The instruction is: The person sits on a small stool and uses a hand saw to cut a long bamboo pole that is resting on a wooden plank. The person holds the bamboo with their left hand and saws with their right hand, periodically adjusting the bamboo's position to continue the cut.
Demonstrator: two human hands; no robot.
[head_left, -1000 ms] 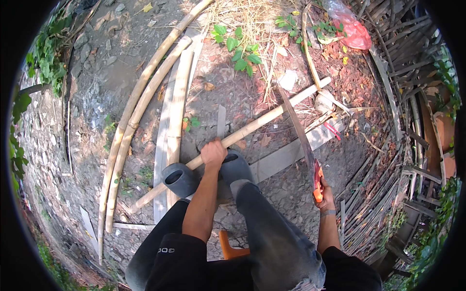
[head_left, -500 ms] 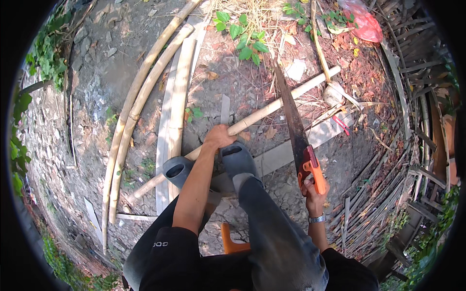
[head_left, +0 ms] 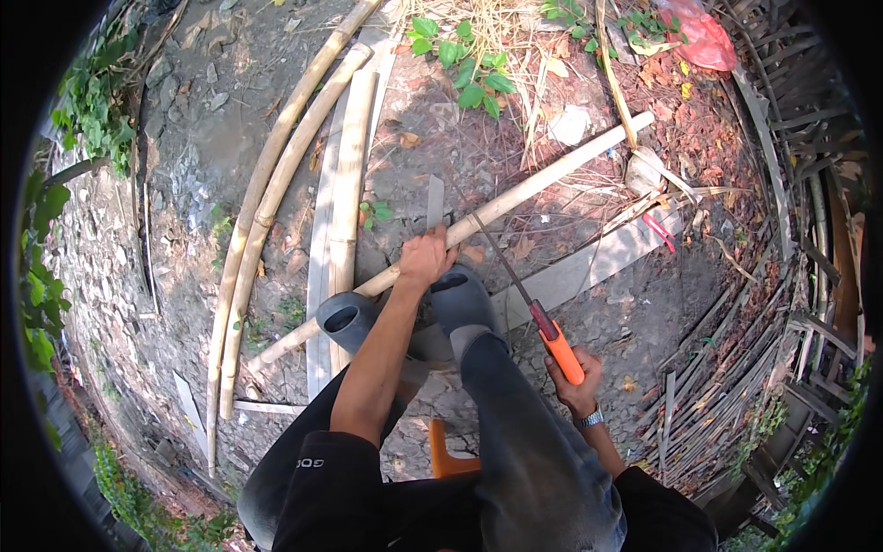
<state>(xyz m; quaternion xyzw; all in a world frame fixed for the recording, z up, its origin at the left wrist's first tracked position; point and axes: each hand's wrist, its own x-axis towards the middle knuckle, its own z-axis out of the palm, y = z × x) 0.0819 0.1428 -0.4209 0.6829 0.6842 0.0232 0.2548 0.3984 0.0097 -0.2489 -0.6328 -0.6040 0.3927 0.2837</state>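
We are closing our left hand (head_left: 425,259) around the bamboo pole (head_left: 552,171), the grip wrapped tight over its near stretch, pinning it down just ahead of our grey shoes (head_left: 460,299). We are holding the hand saw (head_left: 529,304) in our right hand (head_left: 575,385), fingers clamped around its orange handle, a watch showing at the wrist. The saw's thin blade is running up and away from the handle, and its far end is meeting the pole just to the right of our left hand.

The pole is lying slantwise across the bare ground, rising from lower left to upper right, and it is crossing over a flat grey plank (head_left: 589,267) that is lying beneath it. To the left, several longer bamboo poles (head_left: 267,202) are lying side by side in a curve. An orange stool (head_left: 446,455) is showing between our legs. Beyond the pole we are seeing dry straw, green leaves and a red plastic bag (head_left: 694,32). A woven bamboo fence (head_left: 773,304) is bordering the right side.
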